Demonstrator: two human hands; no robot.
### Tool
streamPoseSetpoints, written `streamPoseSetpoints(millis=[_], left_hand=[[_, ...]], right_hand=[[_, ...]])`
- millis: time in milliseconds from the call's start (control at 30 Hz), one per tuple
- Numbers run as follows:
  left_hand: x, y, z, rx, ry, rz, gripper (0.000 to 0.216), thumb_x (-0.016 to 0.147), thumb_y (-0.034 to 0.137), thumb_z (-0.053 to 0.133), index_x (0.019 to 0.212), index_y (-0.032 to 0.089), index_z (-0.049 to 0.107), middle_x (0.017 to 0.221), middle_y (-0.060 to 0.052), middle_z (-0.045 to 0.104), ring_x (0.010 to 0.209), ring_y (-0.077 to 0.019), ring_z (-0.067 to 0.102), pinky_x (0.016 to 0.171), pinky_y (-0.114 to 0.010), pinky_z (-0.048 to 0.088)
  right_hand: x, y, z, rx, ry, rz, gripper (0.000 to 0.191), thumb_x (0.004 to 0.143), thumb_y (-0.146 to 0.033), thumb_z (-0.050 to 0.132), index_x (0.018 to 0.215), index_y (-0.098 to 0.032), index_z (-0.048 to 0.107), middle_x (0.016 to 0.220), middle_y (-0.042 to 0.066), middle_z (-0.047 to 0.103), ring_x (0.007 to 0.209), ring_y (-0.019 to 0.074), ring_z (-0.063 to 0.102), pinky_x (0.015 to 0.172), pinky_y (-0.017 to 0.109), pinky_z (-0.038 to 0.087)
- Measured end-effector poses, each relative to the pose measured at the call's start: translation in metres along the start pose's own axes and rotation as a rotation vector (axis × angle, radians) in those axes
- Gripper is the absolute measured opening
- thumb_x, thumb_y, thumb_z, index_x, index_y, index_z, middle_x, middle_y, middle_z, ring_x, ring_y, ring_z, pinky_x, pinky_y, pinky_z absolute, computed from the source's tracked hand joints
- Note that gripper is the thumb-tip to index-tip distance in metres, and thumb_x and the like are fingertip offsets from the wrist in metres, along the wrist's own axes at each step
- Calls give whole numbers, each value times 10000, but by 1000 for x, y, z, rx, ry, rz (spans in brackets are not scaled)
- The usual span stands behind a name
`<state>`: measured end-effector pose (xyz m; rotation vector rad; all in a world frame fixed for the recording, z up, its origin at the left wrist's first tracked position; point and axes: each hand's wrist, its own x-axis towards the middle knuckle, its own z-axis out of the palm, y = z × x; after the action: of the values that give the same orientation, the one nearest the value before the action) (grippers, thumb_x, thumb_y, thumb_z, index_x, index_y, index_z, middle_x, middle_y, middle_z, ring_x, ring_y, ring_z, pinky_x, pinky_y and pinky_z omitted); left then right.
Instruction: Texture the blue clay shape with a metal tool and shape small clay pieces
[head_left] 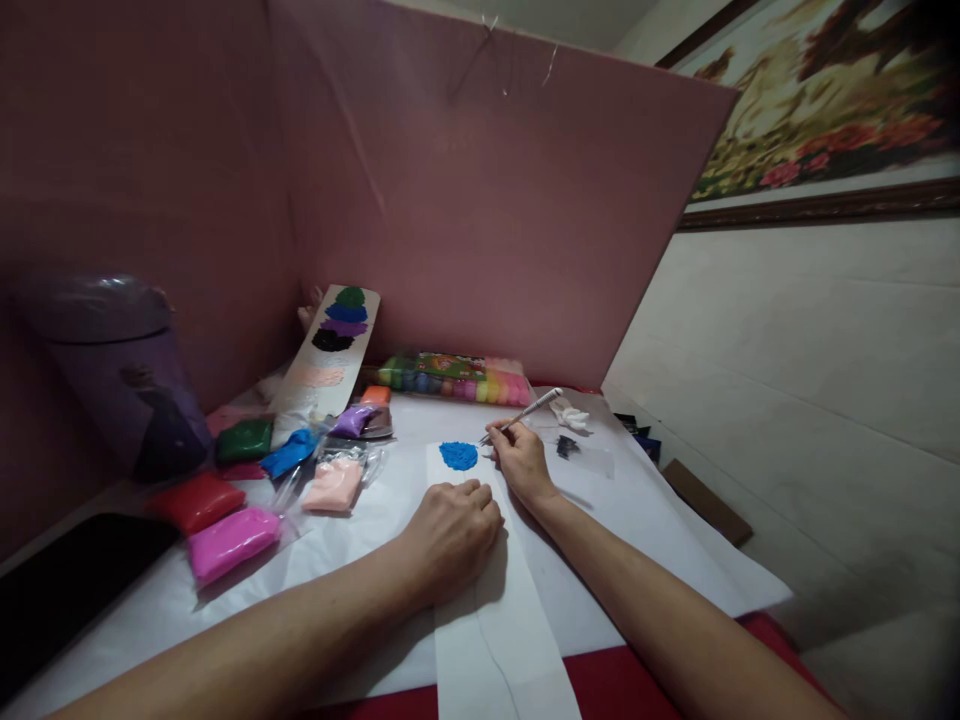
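Note:
A long white card strip (491, 620) lies lengthwise in front of me, with a patch of bright blue clay (458, 456) at its far end. My left hand (454, 535) rests on the strip just below the patch, fingers curled in; whatever they may hold is hidden. Between thumb and fingers of my right hand (521, 460) is a slim silver pen-like tool (541, 402). Its tip points down left, close to the right edge of the blue patch; contact cannot be made out.
Bagged clay in several colours, including a pink pack (234, 545), lies left. Behind stand a card with coloured patches (330, 350) and a clay multipack (454, 378). A crumpled tissue (570, 413) sits right. A lidded tumbler (127, 380) and pink panels (480, 200) border the table.

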<state>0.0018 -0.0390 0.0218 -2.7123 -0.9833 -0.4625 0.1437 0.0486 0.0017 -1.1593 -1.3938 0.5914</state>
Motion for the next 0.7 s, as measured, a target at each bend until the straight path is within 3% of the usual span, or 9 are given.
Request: streamPoseSetpoints(millis=[467,700], left_hand=[[0,-1,1,-17,1,3,199,888,173,418,787,147,587,826,-68,630,806,-215,588,659,-334,475],[0,-2,3,-33,-1,-7,196,891,192,418,793,148,582,822,-68,620,777,-207,580,639,-327,468]], right_hand=[[5,-3,4,75,-59,47,168,666,-318,621,724,-162,644,525,-8,583,472,137,518,460,243,407],[7,-3,8,171,-86,119,226,656,-358,635,754,-155,627,571,-8,592,440,107,478,413,223,377]])
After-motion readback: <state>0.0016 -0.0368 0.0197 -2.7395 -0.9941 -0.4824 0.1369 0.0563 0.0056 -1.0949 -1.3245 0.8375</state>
